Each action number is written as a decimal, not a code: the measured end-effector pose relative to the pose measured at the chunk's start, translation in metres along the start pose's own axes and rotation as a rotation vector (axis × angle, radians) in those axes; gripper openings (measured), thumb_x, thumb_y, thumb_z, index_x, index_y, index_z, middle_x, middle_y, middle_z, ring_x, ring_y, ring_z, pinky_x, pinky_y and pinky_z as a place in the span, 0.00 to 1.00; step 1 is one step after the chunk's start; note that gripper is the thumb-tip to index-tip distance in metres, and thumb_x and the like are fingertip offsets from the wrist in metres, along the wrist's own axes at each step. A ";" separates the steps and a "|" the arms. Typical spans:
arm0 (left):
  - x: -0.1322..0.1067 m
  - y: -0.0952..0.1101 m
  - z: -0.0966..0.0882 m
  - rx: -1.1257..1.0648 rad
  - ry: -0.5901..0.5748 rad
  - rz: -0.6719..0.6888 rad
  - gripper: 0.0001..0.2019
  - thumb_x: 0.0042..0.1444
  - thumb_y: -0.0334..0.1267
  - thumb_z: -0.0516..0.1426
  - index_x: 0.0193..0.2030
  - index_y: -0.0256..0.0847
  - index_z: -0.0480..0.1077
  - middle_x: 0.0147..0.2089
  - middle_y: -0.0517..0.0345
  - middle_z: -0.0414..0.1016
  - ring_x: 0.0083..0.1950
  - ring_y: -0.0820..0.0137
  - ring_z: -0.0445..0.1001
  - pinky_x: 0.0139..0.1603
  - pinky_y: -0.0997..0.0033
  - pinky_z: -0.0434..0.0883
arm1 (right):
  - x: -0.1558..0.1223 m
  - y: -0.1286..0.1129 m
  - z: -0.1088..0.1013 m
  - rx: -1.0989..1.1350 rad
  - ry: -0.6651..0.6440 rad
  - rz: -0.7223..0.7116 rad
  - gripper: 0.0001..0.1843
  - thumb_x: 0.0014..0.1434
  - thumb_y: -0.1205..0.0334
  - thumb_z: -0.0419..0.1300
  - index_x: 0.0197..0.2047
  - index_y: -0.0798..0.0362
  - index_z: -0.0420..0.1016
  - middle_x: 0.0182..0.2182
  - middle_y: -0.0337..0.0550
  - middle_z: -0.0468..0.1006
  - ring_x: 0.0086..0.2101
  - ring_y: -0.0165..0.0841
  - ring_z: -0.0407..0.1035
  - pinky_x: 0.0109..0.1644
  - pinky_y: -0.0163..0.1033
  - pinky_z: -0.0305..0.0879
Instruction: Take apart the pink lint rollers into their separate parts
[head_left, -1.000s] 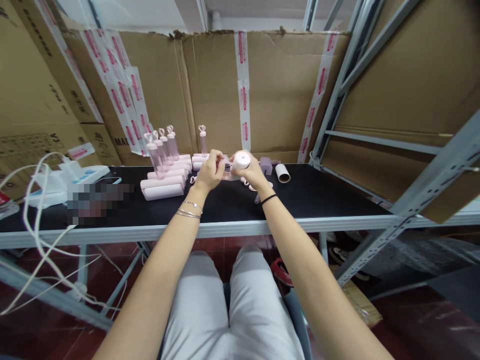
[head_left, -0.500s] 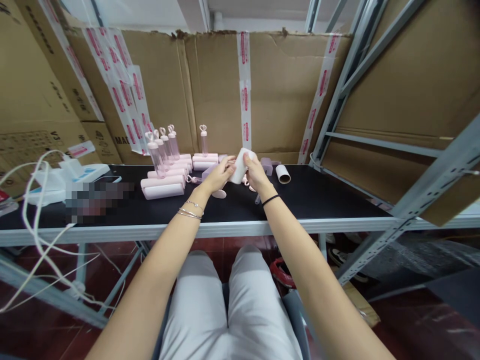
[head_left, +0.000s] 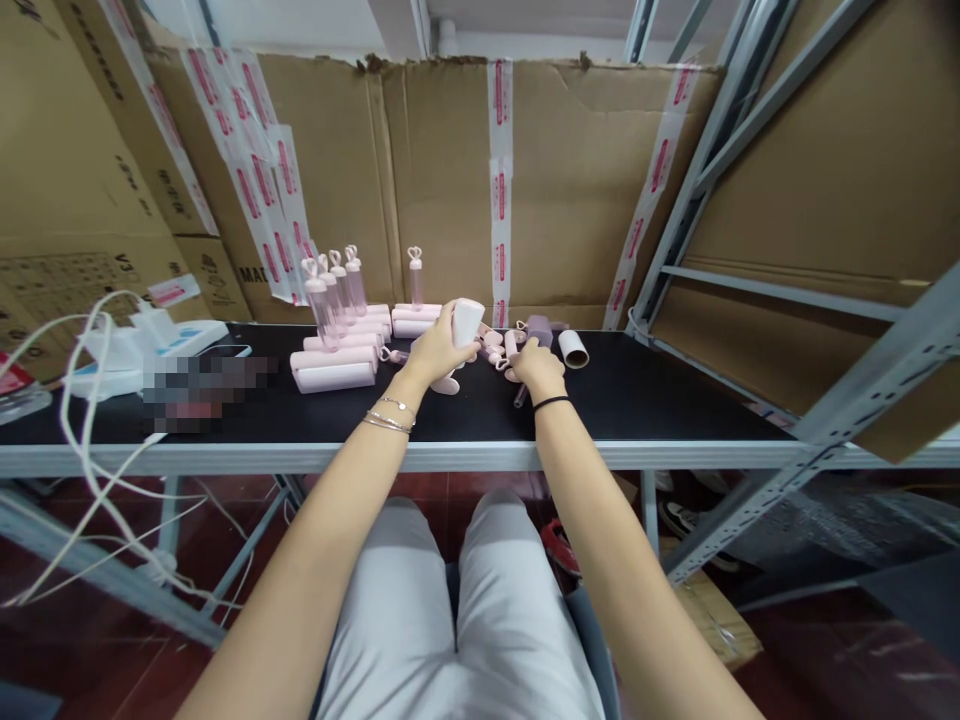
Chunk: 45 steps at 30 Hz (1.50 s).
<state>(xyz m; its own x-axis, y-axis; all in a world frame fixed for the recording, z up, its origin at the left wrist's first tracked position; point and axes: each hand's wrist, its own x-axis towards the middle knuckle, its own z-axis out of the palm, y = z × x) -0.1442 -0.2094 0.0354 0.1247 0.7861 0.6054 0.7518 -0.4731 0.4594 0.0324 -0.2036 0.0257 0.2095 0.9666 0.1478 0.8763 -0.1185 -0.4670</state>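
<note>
the left hand (head_left: 436, 347) is clamping its fingers on a white piece (head_left: 469, 322) while the right hand (head_left: 538, 370), finger closure unclear, is apparently choosing among pink parts (head_left: 511, 343), needing a careful pinch.

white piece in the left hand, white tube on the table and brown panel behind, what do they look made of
White piece: smooth and matte; paper or plastic, the look leaves it open.
White tube: probably cardboard, matte white outside, its rim showing tan.
Brown panel: cardboard, it seems, dull, with creases and a ragged top edge.
</note>
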 end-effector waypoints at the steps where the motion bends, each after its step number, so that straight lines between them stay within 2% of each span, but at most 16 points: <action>1: 0.000 0.000 0.000 0.008 0.004 -0.007 0.37 0.47 0.43 0.62 0.64 0.40 0.54 0.57 0.44 0.70 0.53 0.53 0.73 0.53 0.55 0.69 | 0.000 0.000 0.002 -0.009 -0.003 -0.018 0.28 0.53 0.63 0.62 0.56 0.60 0.62 0.53 0.70 0.69 0.53 0.51 0.68 0.51 0.51 0.65; 6: 0.000 -0.001 0.003 0.053 -0.013 -0.005 0.38 0.48 0.43 0.61 0.65 0.40 0.52 0.58 0.44 0.69 0.55 0.53 0.73 0.54 0.55 0.69 | -0.002 -0.002 0.003 0.062 0.026 -0.019 0.33 0.48 0.66 0.65 0.57 0.60 0.60 0.54 0.73 0.66 0.52 0.52 0.68 0.51 0.51 0.64; 9: 0.001 -0.004 0.004 0.075 -0.009 0.025 0.40 0.50 0.39 0.59 0.68 0.42 0.47 0.65 0.43 0.63 0.59 0.52 0.70 0.56 0.55 0.68 | 0.000 -0.003 -0.002 0.192 0.147 -0.062 0.28 0.51 0.69 0.61 0.55 0.61 0.61 0.49 0.70 0.71 0.50 0.52 0.69 0.50 0.51 0.64; 11: 0.000 -0.004 0.003 0.083 -0.015 0.045 0.42 0.51 0.37 0.58 0.70 0.44 0.43 0.67 0.44 0.59 0.61 0.53 0.68 0.57 0.55 0.68 | 0.002 -0.005 -0.004 0.294 0.265 -0.167 0.20 0.56 0.71 0.53 0.53 0.60 0.63 0.46 0.64 0.75 0.48 0.47 0.70 0.49 0.47 0.64; 13: 0.000 -0.003 0.001 0.103 -0.034 0.060 0.41 0.51 0.35 0.58 0.70 0.46 0.44 0.67 0.46 0.60 0.61 0.54 0.68 0.57 0.56 0.68 | 0.004 -0.008 -0.004 0.381 0.331 -0.333 0.17 0.60 0.71 0.46 0.51 0.57 0.66 0.44 0.57 0.77 0.44 0.41 0.71 0.48 0.43 0.63; 16: -0.002 -0.001 -0.002 0.172 -0.055 0.051 0.38 0.51 0.35 0.58 0.69 0.48 0.50 0.66 0.49 0.62 0.61 0.54 0.68 0.56 0.56 0.69 | 0.005 -0.014 0.001 0.428 0.286 -0.624 0.15 0.64 0.65 0.44 0.45 0.53 0.69 0.37 0.47 0.78 0.38 0.36 0.71 0.44 0.38 0.62; 18: -0.002 0.001 -0.002 0.217 -0.057 0.035 0.34 0.53 0.37 0.58 0.67 0.48 0.55 0.65 0.49 0.64 0.60 0.53 0.68 0.55 0.55 0.69 | 0.004 -0.016 0.004 0.396 0.242 -0.718 0.13 0.64 0.62 0.45 0.42 0.53 0.70 0.33 0.44 0.78 0.34 0.34 0.71 0.42 0.36 0.60; 25: -0.003 -0.001 0.003 0.275 -0.072 0.121 0.29 0.54 0.38 0.59 0.63 0.48 0.60 0.60 0.52 0.70 0.59 0.56 0.70 0.55 0.57 0.69 | 0.003 -0.013 0.008 0.248 0.254 -0.727 0.11 0.64 0.62 0.47 0.42 0.53 0.70 0.31 0.45 0.77 0.32 0.36 0.70 0.39 0.36 0.58; 33: -0.002 -0.004 0.005 0.304 -0.065 0.091 0.28 0.53 0.40 0.59 0.62 0.48 0.61 0.59 0.52 0.70 0.57 0.57 0.71 0.54 0.59 0.69 | -0.001 -0.015 0.005 0.141 0.253 -0.674 0.14 0.64 0.63 0.47 0.46 0.51 0.72 0.33 0.46 0.79 0.33 0.38 0.71 0.36 0.36 0.56; 41: -0.003 0.005 0.006 0.223 -0.071 0.128 0.31 0.54 0.39 0.58 0.65 0.45 0.59 0.64 0.53 0.67 0.62 0.58 0.68 0.60 0.60 0.66 | -0.001 -0.014 0.006 0.102 0.304 -0.488 0.13 0.64 0.63 0.47 0.41 0.51 0.72 0.33 0.50 0.78 0.33 0.39 0.70 0.34 0.38 0.56; 45: -0.003 0.009 0.002 0.199 -0.056 0.083 0.31 0.54 0.40 0.59 0.65 0.44 0.59 0.63 0.52 0.67 0.62 0.58 0.68 0.60 0.60 0.66 | 0.000 -0.015 0.004 0.188 0.340 -0.583 0.13 0.64 0.60 0.46 0.41 0.50 0.71 0.31 0.46 0.77 0.33 0.38 0.69 0.36 0.37 0.57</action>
<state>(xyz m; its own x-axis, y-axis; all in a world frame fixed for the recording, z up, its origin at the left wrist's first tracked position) -0.1370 -0.2154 0.0364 0.2235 0.7713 0.5959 0.8497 -0.4537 0.2686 0.0180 -0.2011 0.0294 -0.1210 0.7319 0.6706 0.8032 0.4692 -0.3671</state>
